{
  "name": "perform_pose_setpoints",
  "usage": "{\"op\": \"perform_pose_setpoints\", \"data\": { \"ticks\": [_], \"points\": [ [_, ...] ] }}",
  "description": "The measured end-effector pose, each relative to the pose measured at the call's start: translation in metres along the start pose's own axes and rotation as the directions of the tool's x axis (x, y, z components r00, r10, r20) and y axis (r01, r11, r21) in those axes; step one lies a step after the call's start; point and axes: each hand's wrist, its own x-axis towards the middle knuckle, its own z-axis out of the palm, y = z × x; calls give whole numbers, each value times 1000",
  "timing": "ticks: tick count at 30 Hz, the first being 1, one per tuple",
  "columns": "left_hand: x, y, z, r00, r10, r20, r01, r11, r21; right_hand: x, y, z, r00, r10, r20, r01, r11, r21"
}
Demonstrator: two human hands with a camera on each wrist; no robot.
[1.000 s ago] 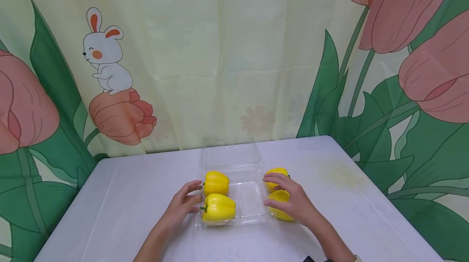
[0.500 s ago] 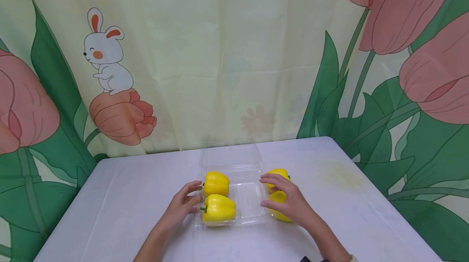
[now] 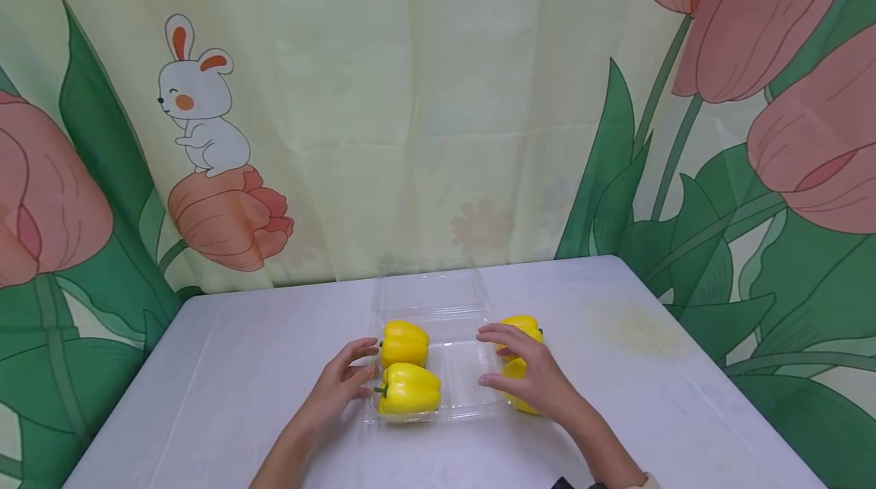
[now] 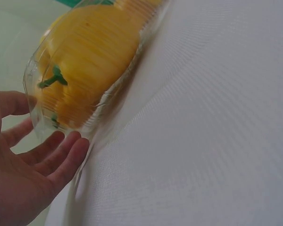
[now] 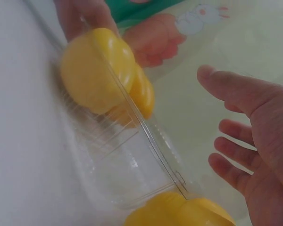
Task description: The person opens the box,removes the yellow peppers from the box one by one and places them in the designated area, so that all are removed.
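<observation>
A clear plastic clamshell container (image 3: pixel 467 373) lies on the table with its lid folded back. Two yellow bell peppers, a rear one (image 3: pixel 404 344) and a front one (image 3: pixel 411 390), sit in its left half. Just outside its right wall are two more, a back pepper (image 3: pixel 524 324) and a nearer pepper (image 3: pixel 515 368), both partly covered by my right hand (image 3: pixel 541 375). That hand hovers with thumb and fingers spread, holding nothing. My left hand (image 3: pixel 335 382) is at the container's left wall, its fingertips (image 4: pixel 82 146) right at the clear plastic, fingers only slightly bent.
The raised-edge lid (image 3: pixel 430 291) reaches toward the table's back edge. A white cloth covers the table (image 3: pixel 239 382). Behind it hangs a curtain (image 3: pixel 411 109) printed with tulips and a rabbit.
My right hand has drifted slightly left over the peppers, its fingertips now overlapping the container's right edge in the head view. The left hand and the peppers stay put.
</observation>
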Motion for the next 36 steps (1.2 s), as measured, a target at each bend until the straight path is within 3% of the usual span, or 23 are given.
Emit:
{"op": "perform_pose_setpoints", "data": {
  "ticks": [8, 21, 36],
  "points": [
    [-1, 0, 0, 1000, 3, 6, -3, 1000, 3, 3, -4, 4, 1000, 14, 9, -14, 1000, 14],
    [-1, 2, 0, 1000, 11, 13, -11, 1000, -1, 8, -6, 9, 998, -53, 33, 52, 998, 24],
    [-1, 1, -1, 1000, 13, 19, -13, 1000, 3, 12, -7, 14, 997, -55, 56, 54, 998, 20]
  ]
}}
